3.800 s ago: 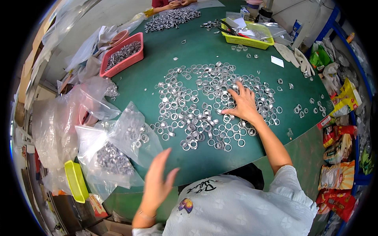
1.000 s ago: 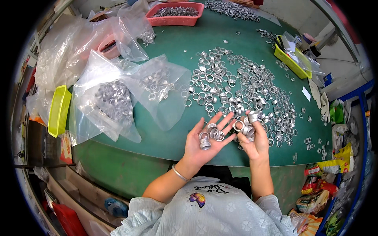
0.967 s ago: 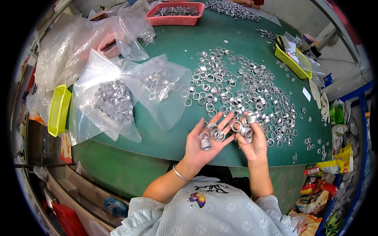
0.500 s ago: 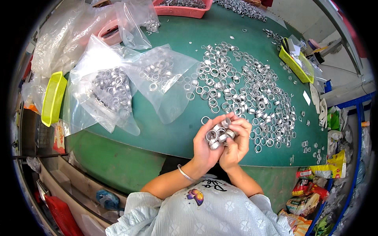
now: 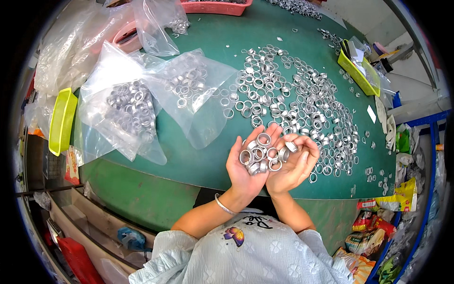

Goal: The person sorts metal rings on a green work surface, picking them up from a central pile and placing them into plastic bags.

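Observation:
My two hands are side by side, palms up and cupped, over the near edge of the green table. In the palm of my left hand (image 5: 244, 176) lies a pile of silver metal rings (image 5: 258, 154). My right hand (image 5: 294, 171) presses against its side with fingers curled inward, and a few rings rest along its palm and fingers. Just beyond my fingertips spreads a wide scatter of loose rings (image 5: 316, 118). To the left, one clear plastic bag (image 5: 189, 124) holds a smaller batch of rings, and another bag (image 5: 101, 142) holds a larger batch.
A yellow-green basket (image 5: 63, 118) stands at the table's left edge, another basket (image 5: 359, 78) with tools at the right. A pink tray (image 5: 217, 8) sits at the far side. Drawers (image 5: 106, 236) are below left; bagged packages (image 5: 364, 239) fill a blue rack at the right.
My hands have opened out from a tighter cup, the right hand shifting right and turning its palm up. The rings now lie more spread and exposed.

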A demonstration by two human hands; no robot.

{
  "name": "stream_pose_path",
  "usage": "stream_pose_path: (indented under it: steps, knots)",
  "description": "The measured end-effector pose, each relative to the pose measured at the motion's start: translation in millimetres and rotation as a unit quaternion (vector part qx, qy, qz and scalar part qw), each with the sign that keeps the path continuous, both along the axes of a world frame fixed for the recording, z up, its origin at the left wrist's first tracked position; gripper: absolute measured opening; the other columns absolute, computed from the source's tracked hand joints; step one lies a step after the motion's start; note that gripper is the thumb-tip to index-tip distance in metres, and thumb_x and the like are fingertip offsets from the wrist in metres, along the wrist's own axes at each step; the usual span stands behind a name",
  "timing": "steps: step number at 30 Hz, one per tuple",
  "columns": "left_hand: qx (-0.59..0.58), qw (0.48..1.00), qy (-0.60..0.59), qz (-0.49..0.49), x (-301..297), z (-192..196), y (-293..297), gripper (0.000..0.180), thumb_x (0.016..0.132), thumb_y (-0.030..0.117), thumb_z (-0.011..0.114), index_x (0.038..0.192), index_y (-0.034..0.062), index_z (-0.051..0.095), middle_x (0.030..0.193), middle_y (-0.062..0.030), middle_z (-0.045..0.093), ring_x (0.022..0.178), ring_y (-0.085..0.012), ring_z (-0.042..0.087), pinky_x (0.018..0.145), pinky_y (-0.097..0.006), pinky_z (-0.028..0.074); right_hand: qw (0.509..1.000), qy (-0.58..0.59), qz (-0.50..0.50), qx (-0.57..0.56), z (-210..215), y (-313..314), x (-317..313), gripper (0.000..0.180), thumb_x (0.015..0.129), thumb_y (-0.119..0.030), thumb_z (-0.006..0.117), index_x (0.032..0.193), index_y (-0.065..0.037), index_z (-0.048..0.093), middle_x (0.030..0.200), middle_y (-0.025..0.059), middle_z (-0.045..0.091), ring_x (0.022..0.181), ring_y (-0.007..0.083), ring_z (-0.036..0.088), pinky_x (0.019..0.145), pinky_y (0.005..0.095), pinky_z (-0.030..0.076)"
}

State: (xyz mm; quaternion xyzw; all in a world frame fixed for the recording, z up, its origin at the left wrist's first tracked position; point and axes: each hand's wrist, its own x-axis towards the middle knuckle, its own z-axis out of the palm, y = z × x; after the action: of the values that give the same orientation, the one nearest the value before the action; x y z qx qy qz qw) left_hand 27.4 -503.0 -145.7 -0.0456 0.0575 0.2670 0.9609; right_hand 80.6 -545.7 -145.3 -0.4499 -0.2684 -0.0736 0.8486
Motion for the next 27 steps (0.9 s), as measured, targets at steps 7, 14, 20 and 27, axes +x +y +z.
stream_pose_path:
  steps: [7,14,20,27]
  knots:
    - [-0.041,0.999,-0.018,0.001,-0.8,0.8,-2.6,0.05,0.099,0.036,0.031,0.128,-0.0011,0.047,0.14,-0.0236,0.041,0.135,-0.0357,0.035,0.112,-0.046,0.028,0.987,0.135,0.062,0.06,19.9,-1.2,0.9,0.024,0.101,-0.018,0.031,0.114,-0.002,0.044,0.096,0.0112,0.045,0.073,0.0193,0.051,0.047,0.0261,0.045]
    - [-0.003,0.999,0.034,-0.037,0.0,1.4,-9.5,0.045,0.098,0.034,0.035,0.126,0.003,0.05,0.137,-0.0218,0.046,0.13,-0.0329,0.042,0.11,-0.046,0.031,0.979,0.148,0.123,0.061,26.4,-3.3,4.0,0.023,0.101,-0.016,0.033,0.115,-0.003,0.045,0.095,0.0101,0.046,0.073,0.0192,0.052,0.05,0.0269,0.047]
    - [-0.062,0.995,0.019,-0.078,-1.6,-12.2,-9.2,0.041,0.097,0.032,0.039,0.125,0.0042,0.052,0.127,-0.015,0.055,0.119,-0.0272,0.051,0.103,-0.042,0.039,0.976,0.147,0.155,0.041,28.8,-4.5,3.2,0.021,0.097,-0.008,0.043,0.115,0.001,0.048,0.094,0.0127,0.053,0.076,0.0225,0.057,0.062,0.0309,0.05]
    - [-0.017,0.997,0.03,-0.074,-8.5,-9.2,-9.1,0.037,0.098,0.03,0.04,0.124,0.0063,0.053,0.12,-0.0083,0.058,0.115,-0.0208,0.053,0.099,-0.036,0.042,0.874,-0.263,-0.031,-0.408,22.8,-11.1,1.8,0.021,0.076,0.001,0.06,0.097,-0.001,0.064,0.088,0.0089,0.062,0.081,0.0252,0.059,0.091,0.0425,0.035]
